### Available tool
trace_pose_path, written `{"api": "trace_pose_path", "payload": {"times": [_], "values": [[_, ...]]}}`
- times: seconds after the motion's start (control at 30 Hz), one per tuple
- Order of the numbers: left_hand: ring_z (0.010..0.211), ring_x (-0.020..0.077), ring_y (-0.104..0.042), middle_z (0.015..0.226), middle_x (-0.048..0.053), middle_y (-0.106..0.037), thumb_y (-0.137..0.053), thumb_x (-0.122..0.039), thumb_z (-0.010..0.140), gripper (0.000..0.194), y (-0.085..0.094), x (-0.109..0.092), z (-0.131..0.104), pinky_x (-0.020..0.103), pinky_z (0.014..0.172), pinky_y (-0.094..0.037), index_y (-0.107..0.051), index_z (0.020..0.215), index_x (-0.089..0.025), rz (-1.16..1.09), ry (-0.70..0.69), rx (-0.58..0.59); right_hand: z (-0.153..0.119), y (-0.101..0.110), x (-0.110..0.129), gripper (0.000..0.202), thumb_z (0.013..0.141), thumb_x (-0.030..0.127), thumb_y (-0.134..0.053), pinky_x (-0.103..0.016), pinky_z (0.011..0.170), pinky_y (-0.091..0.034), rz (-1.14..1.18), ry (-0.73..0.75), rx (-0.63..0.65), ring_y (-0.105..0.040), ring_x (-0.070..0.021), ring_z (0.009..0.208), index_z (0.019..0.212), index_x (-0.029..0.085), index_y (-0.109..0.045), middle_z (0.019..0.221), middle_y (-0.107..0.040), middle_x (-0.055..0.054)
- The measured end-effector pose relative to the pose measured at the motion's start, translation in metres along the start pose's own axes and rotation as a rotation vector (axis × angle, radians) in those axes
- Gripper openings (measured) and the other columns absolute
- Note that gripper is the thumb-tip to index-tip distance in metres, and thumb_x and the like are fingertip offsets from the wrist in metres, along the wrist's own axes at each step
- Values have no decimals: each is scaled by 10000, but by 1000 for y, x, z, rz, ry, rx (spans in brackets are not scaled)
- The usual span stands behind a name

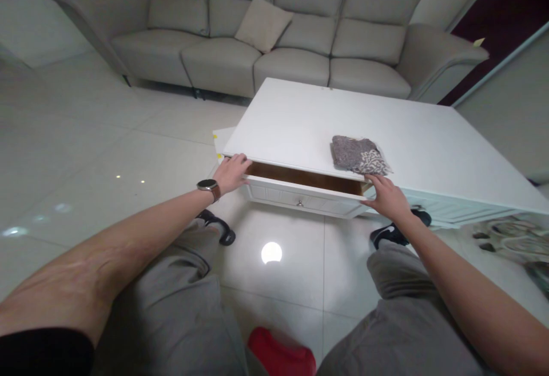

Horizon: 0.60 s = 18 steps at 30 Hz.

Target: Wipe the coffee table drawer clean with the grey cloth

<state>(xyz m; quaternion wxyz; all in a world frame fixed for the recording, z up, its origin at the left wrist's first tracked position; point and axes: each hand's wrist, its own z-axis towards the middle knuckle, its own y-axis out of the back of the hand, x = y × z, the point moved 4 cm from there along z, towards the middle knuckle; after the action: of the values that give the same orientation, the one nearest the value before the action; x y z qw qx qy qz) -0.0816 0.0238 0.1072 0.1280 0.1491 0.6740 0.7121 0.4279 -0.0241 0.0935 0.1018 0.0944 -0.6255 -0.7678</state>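
Note:
A shallow drawer (pixel 299 195) with a small round knob stands partly pulled out of the white coffee table (pixel 317 116). Its brown inside shows as a narrow strip. At the drawer's left end, my left hand (pixel 231 172) has its fingers bent over the tabletop edge and its thumb by the drawer front. My right hand (pixel 388 198) grips at the right end in the same way, fingertips on the table edge and thumb on the drawer front. A folded grey-brown cloth (pixel 355 154) with a white pattern, seemingly in clear plastic, lies on the tabletop near my right fingers.
Behind the table runs a long grey sofa (pixel 295 67) with a beige cushion (pixel 263 24). My feet stand on either side of the drawer. Below me is a red object (pixel 281 353). A patterned mat (pixel 510 236) and slippers lie at the right.

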Motion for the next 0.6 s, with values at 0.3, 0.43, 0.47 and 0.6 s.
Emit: {"api": "trace_pose_path", "payload": {"times": [0.3,0.43,0.47,0.6], "values": [[1523,376,-245,1654,201,-292,-779,-400,787,979,-9,10,17,518,1232,-231,-266,1586,-163,-36,169,-67,1,-7,4,601,874,419,-653,-477,962,-504,8,-25,-114,-554,-350,1218,1419,210,-513,1379,-572,-160],[1508,378,-275,1635,192,-341,-771,-375,793,937,-14,10,23,540,1234,-233,-298,1573,-162,0,178,-72,2,-9,4,563,875,398,-652,-466,927,-501,-13,-55,-127,-549,-354,1193,1394,216,-533,1357,-576,-158],[1497,379,-291,1622,193,-360,-770,-369,795,916,-14,10,24,541,1229,-242,-316,1564,-164,10,179,-83,3,-9,4,549,877,393,-648,-464,914,-498,-23,-67,-123,-545,-355,1187,1386,220,-537,1352,-576,-158],[1433,380,-363,1563,199,-428,-753,-355,812,822,-11,7,27,547,1206,-262,-376,1519,-173,34,184,-125,9,-7,4,501,888,387,-634,-460,886,-476,-65,-128,-113,-525,-359,1171,1356,231,-547,1325,-572,-156]]}}
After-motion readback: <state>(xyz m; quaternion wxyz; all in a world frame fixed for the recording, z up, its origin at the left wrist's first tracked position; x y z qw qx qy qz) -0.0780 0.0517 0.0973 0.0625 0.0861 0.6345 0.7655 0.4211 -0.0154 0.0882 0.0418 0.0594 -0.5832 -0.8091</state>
